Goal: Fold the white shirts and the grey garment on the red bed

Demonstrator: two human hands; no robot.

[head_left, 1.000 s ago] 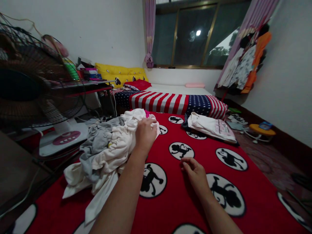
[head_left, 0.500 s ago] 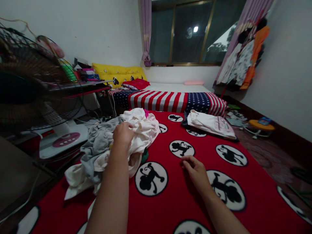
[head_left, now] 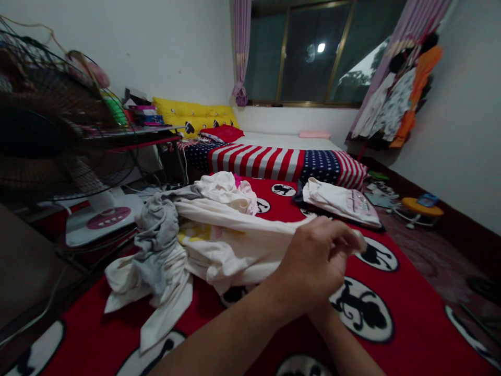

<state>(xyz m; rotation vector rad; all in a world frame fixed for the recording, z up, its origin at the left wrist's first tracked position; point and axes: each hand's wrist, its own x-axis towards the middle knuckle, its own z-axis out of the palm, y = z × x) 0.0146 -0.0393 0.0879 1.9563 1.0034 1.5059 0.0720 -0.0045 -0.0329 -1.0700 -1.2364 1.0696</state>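
Observation:
My left hand (head_left: 313, 256) is closed on a white shirt (head_left: 242, 240) with a yellow print, which stretches from the pile across the red blanket (head_left: 219, 334). The left arm crosses over my right forearm (head_left: 342, 339). Behind the left hand, my right hand is hidden, so its fingers do not show. On the left lies a crumpled heap of clothes, with a grey garment (head_left: 156, 224) and other white pieces (head_left: 223, 183). Beyond my hands, at the right, a folded white garment (head_left: 332, 198) rests on a dark one.
A floor fan (head_left: 39, 141) stands at the left, close to a cluttered table (head_left: 152, 130). Behind the blanket is a bed with a striped, starred cover (head_left: 258, 162). A small yellow stool (head_left: 422, 206) is at the right, below hanging clothes (head_left: 407, 99).
My left hand has moved right from the pile, drawing the white shirt out across the blanket. It now crosses in front of my right hand, which was visible before.

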